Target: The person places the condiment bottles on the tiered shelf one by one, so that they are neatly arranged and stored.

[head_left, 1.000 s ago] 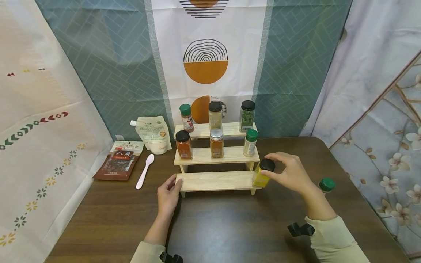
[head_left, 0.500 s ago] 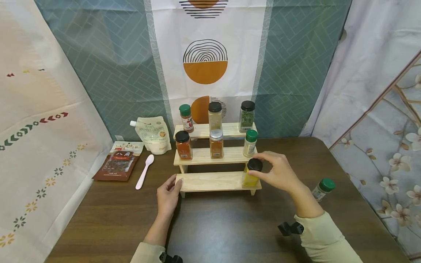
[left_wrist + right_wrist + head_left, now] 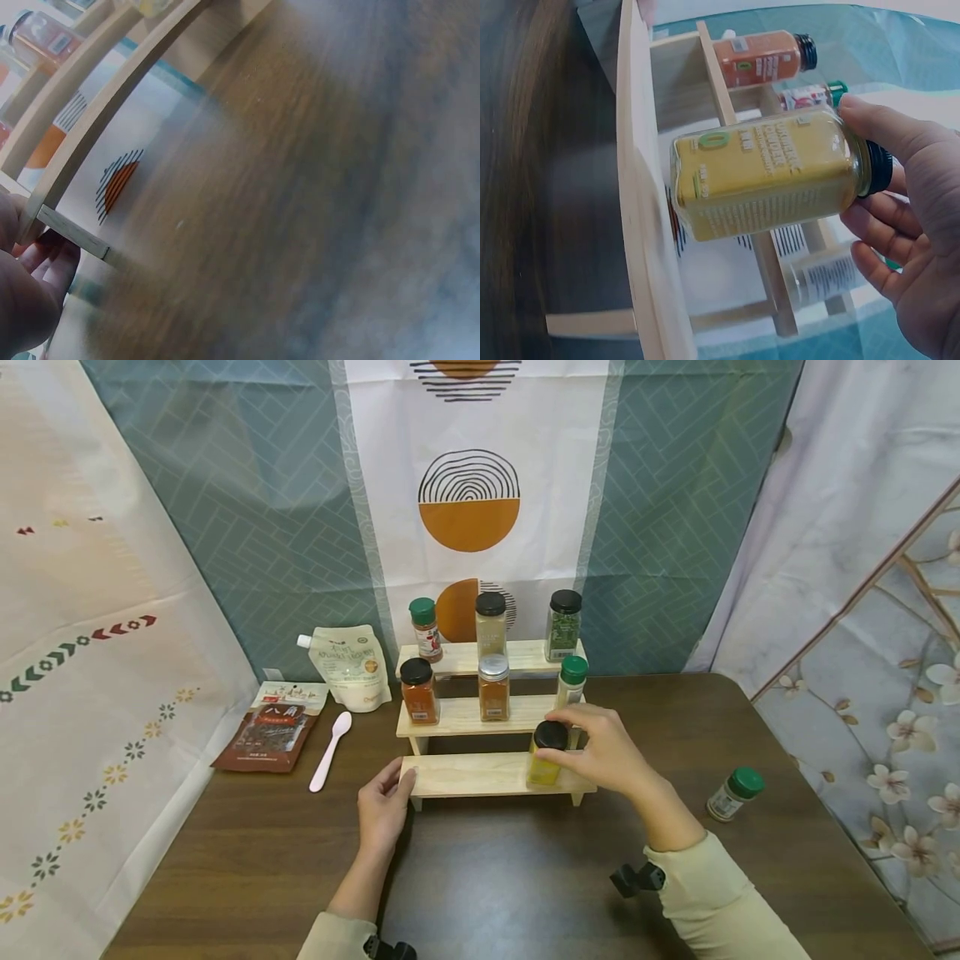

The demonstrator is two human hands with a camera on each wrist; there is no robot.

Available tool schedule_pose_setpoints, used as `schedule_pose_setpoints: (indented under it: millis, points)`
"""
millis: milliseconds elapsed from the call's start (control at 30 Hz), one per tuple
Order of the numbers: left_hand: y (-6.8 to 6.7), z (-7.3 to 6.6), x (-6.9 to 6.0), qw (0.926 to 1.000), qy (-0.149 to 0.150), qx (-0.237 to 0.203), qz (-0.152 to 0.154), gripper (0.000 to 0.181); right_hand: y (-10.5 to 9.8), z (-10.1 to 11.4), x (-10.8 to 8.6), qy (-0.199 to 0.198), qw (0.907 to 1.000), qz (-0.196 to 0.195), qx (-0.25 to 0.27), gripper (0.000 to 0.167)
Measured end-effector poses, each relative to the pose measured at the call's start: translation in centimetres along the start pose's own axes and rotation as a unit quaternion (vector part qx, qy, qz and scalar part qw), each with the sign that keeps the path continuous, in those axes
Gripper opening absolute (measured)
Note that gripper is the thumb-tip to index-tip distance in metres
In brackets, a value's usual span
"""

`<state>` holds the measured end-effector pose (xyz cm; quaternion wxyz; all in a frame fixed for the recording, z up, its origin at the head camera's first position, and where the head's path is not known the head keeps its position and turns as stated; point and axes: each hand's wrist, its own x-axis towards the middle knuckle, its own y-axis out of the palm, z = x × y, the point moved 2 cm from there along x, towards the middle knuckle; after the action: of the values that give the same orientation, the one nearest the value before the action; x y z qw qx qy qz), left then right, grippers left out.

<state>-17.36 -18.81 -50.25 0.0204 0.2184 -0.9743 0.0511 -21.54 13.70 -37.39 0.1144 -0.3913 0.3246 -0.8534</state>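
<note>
A yellow spice jar (image 3: 543,769) with a black lid is pinched near its top between the thumb and fingers of my right hand (image 3: 611,756). It is upright at the right part of the lowest step of a wooden three-step rack (image 3: 465,774); whether its base touches the wood I cannot tell. Printed lettering covers the jar (image 3: 769,172) in the right wrist view. My left hand (image 3: 384,806) grips the left end of that lowest step, thumb on top. Its fingers (image 3: 56,262) curl by the rack's leg in the left wrist view.
Spice jars fill the upper steps, among them a red one (image 3: 422,702) and a silver-lidded one (image 3: 494,697). A green-lidded jar (image 3: 731,795) stands on the table at right. Leftward lie a pink spoon (image 3: 330,752), a brown packet (image 3: 272,731) and a spouted pouch (image 3: 351,668).
My right hand has carried the yellow jar leftward, from the right end of the lowest step further in along it. The left hand stays put on the rack.
</note>
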Motion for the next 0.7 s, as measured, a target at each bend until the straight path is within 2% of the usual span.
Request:
schedule_pose_setpoints:
  millis: [333,700]
  points:
    - [0.1,-0.2,-0.1,1.0000,0.006,0.001,-0.003,0.039,1.7,0.9,1.2,0.010,0.9999,0.013,-0.003,0.046]
    - [0.0,-0.2,0.1,0.9999,-0.008,0.004,0.004,0.039,3.8,2.2,2.7,0.021,0.9992,0.032,-0.009,0.046]
